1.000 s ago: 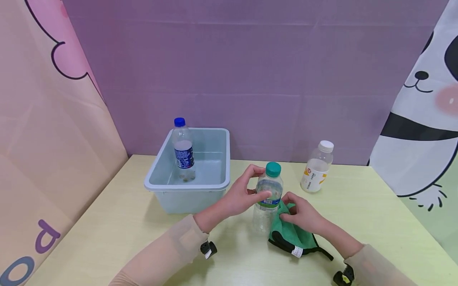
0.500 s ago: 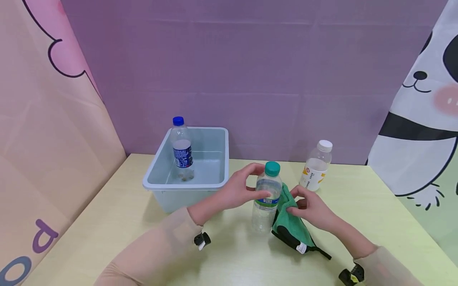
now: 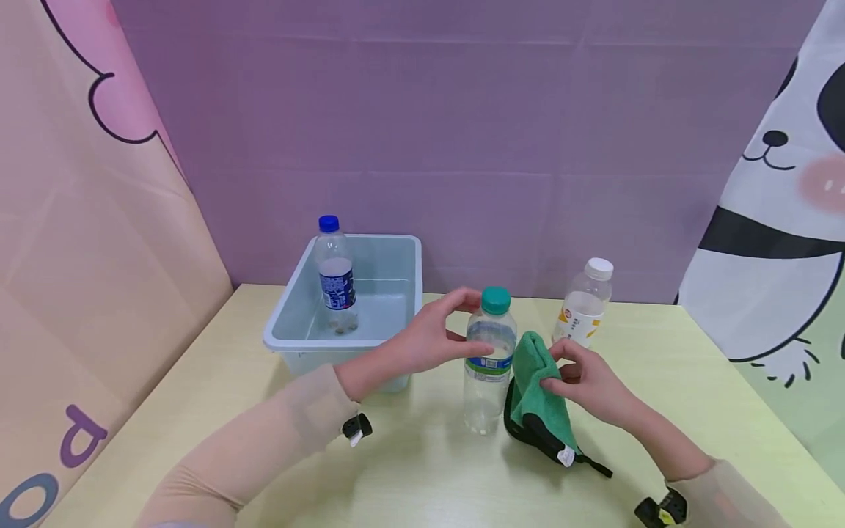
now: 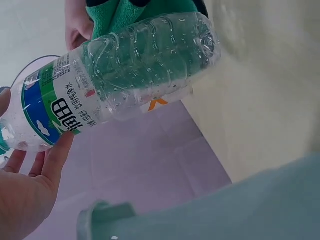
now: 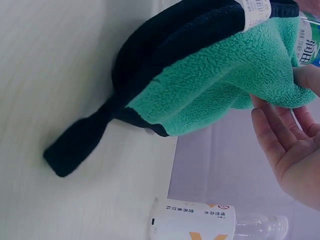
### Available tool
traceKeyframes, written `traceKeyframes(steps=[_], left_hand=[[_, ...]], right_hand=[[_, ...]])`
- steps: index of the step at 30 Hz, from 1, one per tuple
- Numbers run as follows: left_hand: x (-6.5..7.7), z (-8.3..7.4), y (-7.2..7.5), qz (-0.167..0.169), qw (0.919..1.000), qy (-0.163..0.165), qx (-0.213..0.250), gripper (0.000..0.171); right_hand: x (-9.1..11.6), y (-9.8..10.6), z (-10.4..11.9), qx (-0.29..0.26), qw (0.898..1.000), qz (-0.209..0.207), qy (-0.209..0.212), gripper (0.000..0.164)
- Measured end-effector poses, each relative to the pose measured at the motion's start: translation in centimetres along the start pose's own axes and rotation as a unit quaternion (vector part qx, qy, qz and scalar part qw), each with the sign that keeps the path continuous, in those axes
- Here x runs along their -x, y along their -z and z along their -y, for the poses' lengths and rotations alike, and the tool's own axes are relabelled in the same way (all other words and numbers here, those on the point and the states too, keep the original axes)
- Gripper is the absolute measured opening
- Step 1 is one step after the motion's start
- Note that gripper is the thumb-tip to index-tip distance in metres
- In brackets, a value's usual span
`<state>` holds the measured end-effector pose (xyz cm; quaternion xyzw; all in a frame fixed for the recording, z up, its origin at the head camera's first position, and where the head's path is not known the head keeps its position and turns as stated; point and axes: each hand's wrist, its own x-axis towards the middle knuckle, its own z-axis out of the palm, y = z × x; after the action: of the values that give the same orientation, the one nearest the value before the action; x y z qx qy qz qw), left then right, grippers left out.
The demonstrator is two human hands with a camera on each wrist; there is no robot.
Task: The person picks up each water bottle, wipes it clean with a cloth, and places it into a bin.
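My left hand (image 3: 425, 337) grips a clear plastic water bottle (image 3: 487, 392) with a green cap around its upper part, thumb across the blue and green label. The bottle stands roughly upright over the table; in the left wrist view its ribbed lower half (image 4: 150, 60) is in full sight. Just right of it, my right hand (image 3: 590, 385) pinches a green terry cloth (image 3: 538, 392) with black edging by its upper part. The cloth hangs folded beside the bottle, its white tag and black loop (image 5: 75, 145) at the lower end. Part of the right fingers is hidden behind the cloth.
A light blue plastic bin (image 3: 343, 345) stands at the left, with a blue-capped bottle (image 3: 339, 290) upright inside. Behind the right hand stands a white-capped bottle (image 3: 584, 312) with a white and orange label. A purple curtain (image 3: 462, 147) hangs behind the pale table (image 3: 422, 477).
The cloth has been lifted and drawn slightly right by the right hand, coming away from the bottle's side. The left hand with the bottle has shifted a little up and left.
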<state>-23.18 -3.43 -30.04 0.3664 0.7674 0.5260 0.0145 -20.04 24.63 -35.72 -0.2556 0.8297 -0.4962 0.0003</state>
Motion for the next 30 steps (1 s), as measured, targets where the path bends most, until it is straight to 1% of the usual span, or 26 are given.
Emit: traceKeyframes(steps=[5,12,16,21,24,27,30], left_hand=[[0.1,-0.6,1.4,-0.008,0.9999,-0.008,0.002,0.051],[0.5,-1.1,3.2,-0.023,0.9997,0.003,-0.007,0.053],[0.7,-1.6,4.4,-0.040,0.9992,-0.003,0.000,0.051],[0.8,-2.8,6.5,-0.067,0.9975,-0.020,-0.004,0.049],[0.9,-3.4,7.9,-0.076,0.9965,-0.034,-0.003,0.048],[0.8,-4.0,9.0,-0.092,0.9943,-0.054,-0.001,0.049],[0.7,-4.4,10.0,-0.117,0.9901,-0.076,-0.012,0.049]], right_hand=[[0.0,0.1,0.0,0.001,1.000,-0.009,-0.001,0.024],[0.0,0.1,0.0,0.003,1.000,-0.007,-0.003,0.024],[0.1,0.0,-0.1,0.002,1.000,-0.005,0.003,0.024],[0.1,-0.1,-0.1,0.000,1.000,-0.004,0.006,0.024],[0.1,-0.2,-0.2,0.000,1.000,-0.004,0.007,0.024],[0.1,-0.2,-0.1,0.000,1.000,-0.004,0.009,0.024],[0.2,-0.1,-0.1,-0.005,1.000,-0.005,0.011,0.024]])
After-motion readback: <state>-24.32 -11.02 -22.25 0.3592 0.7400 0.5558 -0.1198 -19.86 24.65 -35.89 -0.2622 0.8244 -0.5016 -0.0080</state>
